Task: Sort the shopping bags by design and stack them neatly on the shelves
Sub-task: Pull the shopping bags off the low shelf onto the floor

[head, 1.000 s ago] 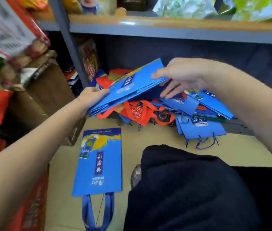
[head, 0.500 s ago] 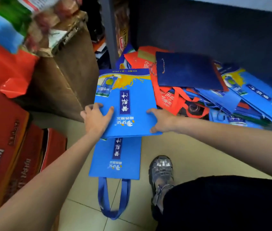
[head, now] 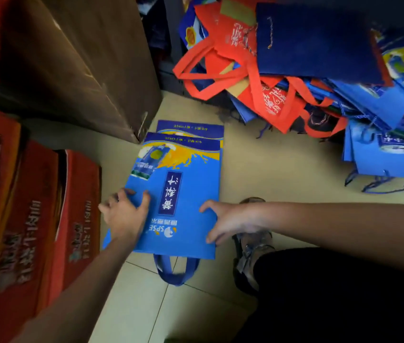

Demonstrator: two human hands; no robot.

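Beige floor tiles (head: 270, 164) hold two matched flat blue printed bags (head: 181, 194); left hand (head: 124, 216) and right hand (head: 228, 221) pinch the top one's edges; jumbled bag heap (head: 307, 78) remains unsorted.

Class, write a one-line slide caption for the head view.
Both hands, left hand and right hand, lay a blue bag onto a matching one.
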